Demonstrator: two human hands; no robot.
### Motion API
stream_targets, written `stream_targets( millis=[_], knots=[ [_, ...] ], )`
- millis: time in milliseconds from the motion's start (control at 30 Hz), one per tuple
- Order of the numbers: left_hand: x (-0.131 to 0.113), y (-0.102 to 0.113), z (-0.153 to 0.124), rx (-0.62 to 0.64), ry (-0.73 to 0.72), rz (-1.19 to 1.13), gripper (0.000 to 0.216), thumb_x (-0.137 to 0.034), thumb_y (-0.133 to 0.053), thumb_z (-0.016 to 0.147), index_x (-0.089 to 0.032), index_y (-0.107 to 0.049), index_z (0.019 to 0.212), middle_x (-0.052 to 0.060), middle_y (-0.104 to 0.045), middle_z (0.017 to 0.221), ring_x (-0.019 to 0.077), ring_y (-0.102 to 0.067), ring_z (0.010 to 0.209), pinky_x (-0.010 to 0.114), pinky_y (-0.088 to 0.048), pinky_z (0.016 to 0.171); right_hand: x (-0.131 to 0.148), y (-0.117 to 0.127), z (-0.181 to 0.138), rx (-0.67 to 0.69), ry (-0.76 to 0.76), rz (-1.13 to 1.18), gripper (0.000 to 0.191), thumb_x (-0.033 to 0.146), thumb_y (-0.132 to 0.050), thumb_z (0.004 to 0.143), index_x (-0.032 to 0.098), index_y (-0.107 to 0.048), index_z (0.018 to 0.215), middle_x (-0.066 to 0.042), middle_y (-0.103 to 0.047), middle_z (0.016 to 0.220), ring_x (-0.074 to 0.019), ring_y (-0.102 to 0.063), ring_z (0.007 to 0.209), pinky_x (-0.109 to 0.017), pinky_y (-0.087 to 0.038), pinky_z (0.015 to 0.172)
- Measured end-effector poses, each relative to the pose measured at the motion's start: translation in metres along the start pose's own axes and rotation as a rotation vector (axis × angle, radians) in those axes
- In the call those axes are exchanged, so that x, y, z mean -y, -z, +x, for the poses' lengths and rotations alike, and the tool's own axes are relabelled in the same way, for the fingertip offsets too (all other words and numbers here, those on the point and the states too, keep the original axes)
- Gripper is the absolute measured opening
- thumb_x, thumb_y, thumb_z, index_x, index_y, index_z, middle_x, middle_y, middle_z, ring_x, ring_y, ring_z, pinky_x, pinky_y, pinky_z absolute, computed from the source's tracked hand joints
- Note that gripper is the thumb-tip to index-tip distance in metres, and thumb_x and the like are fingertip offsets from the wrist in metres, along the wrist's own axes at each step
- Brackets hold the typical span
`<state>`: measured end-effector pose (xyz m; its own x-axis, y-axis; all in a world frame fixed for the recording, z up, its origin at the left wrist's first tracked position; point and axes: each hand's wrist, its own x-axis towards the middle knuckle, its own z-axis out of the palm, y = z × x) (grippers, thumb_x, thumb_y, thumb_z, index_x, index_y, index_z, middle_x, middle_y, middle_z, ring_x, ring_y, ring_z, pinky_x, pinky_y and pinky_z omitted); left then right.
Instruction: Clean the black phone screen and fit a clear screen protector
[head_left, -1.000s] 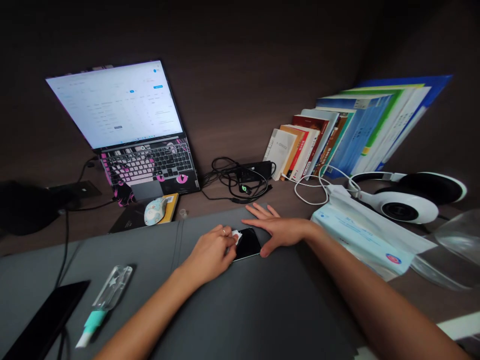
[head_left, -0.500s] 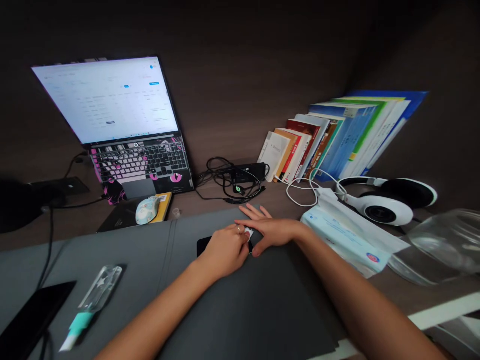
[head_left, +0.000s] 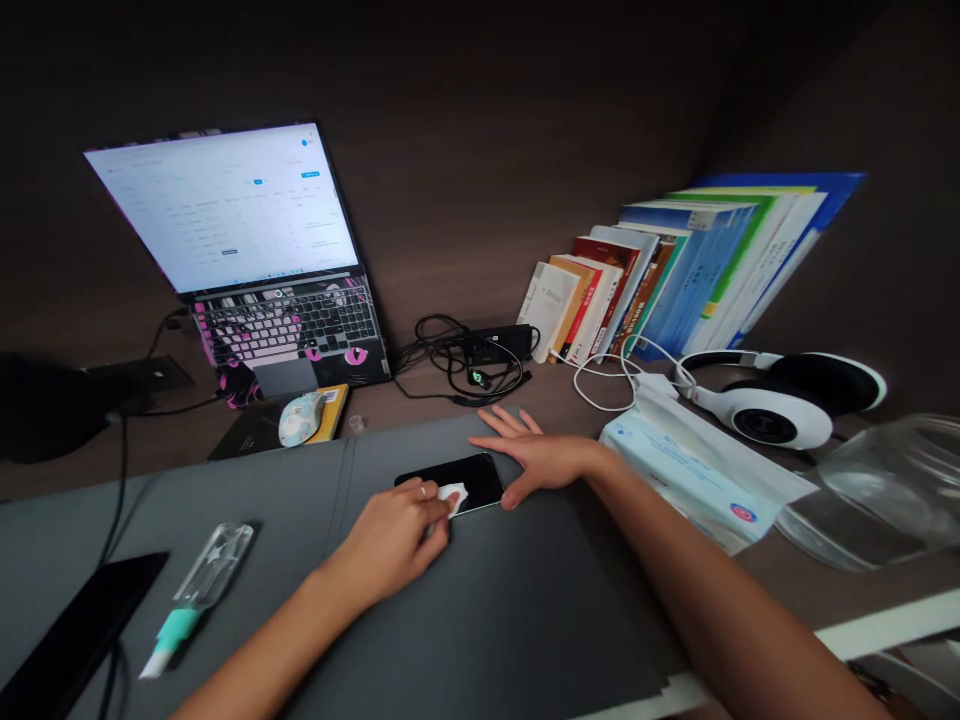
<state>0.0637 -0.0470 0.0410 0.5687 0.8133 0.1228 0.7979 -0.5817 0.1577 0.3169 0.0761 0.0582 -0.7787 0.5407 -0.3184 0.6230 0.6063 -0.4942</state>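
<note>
A black smartphone point(head_left: 482, 480) lies flat, screen up, on the grey desk mat point(head_left: 480, 630). Over its left part is my left hand point(head_left: 397, 530), closed, pressing a small white tissue point(head_left: 453, 496) to the glass; a ring sits on one finger. My right hand point(head_left: 544, 462) rests at the phone's right end with fingers spread, its thumb at the lower right corner. I cannot tell whether it presses on the phone. To the left, a clear spray bottle point(head_left: 214, 570) with a teal and white top lies on the mat.
Behind stand an open laptop point(head_left: 232, 215), a mouse point(head_left: 301, 418) on a yellow-edged book, a charger point(head_left: 495, 347) with tangled cables and a row of books point(head_left: 645, 280). At right are a tissue pack point(head_left: 690, 475), white headphones point(head_left: 772, 418) and a clear jar point(head_left: 892, 490). A dark flat device point(head_left: 82, 630) lies at lower left.
My left hand has slid left along the phone with the tissue, uncovering the screen's right part. My right hand has stayed in place. The view has shifted slightly.
</note>
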Motion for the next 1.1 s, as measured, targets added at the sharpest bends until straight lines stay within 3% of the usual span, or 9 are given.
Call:
stream_targets(
  millis=[267, 467, 633, 800, 1100],
  knots=[
    [0.021, 0.008, -0.035, 0.011, 0.149, -0.033, 0.031, -0.020, -0.040, 0.100, -0.021, -0.069, 0.089, 0.003, -0.066, 0.082, 0.0187, -0.065, 0.078, 0.029, -0.047, 0.073, -0.002, 0.000, 0.001, 0.009, -0.005, 0.003, 0.112, 0.072, -0.074, 0.072, 0.029, -0.023, 0.161, -0.005, 0.014, 0.170, -0.0354, 0.022, 0.153, -0.055, 0.020, 0.119],
    [0.028, 0.007, -0.040, 0.034, 0.257, 0.022, 0.029, -0.020, -0.041, 0.099, -0.021, -0.071, 0.096, 0.004, -0.070, 0.086, 0.0207, -0.068, 0.080, 0.029, -0.046, 0.071, -0.001, 0.001, 0.000, 0.009, -0.016, 0.006, 0.110, 0.070, -0.074, 0.074, 0.030, -0.022, 0.162, -0.005, 0.014, 0.170, -0.0357, 0.021, 0.153, -0.055, 0.019, 0.119],
    [0.033, 0.013, -0.027, 0.054, 0.288, 0.055, 0.028, -0.019, -0.043, 0.097, -0.021, -0.070, 0.093, 0.005, -0.072, 0.089, 0.0220, -0.070, 0.081, 0.029, -0.045, 0.069, -0.001, 0.001, 0.001, 0.003, -0.013, -0.005, 0.108, 0.070, -0.073, 0.075, 0.030, -0.023, 0.161, -0.005, 0.014, 0.169, -0.0348, 0.021, 0.153, -0.056, 0.019, 0.119],
    [0.032, 0.018, -0.009, 0.064, 0.214, 0.059, 0.025, -0.014, -0.046, 0.092, -0.019, -0.066, 0.078, 0.006, -0.071, 0.081, 0.0209, -0.069, 0.075, 0.028, -0.043, 0.068, 0.001, 0.002, 0.001, 0.026, -0.029, 0.000, 0.112, 0.071, -0.074, 0.073, 0.028, -0.022, 0.162, -0.006, 0.015, 0.169, -0.0353, 0.023, 0.152, -0.054, 0.020, 0.119],
    [0.005, 0.009, 0.045, 0.070, 0.083, 0.009, 0.020, -0.015, -0.052, 0.090, -0.018, -0.068, 0.080, 0.009, -0.074, 0.083, 0.0220, -0.070, 0.075, 0.029, -0.046, 0.071, -0.002, 0.001, 0.002, 0.032, -0.022, -0.008, 0.114, 0.075, -0.072, 0.071, 0.029, -0.020, 0.162, -0.007, 0.017, 0.169, -0.0338, 0.025, 0.152, -0.055, 0.020, 0.118]
  ],
)
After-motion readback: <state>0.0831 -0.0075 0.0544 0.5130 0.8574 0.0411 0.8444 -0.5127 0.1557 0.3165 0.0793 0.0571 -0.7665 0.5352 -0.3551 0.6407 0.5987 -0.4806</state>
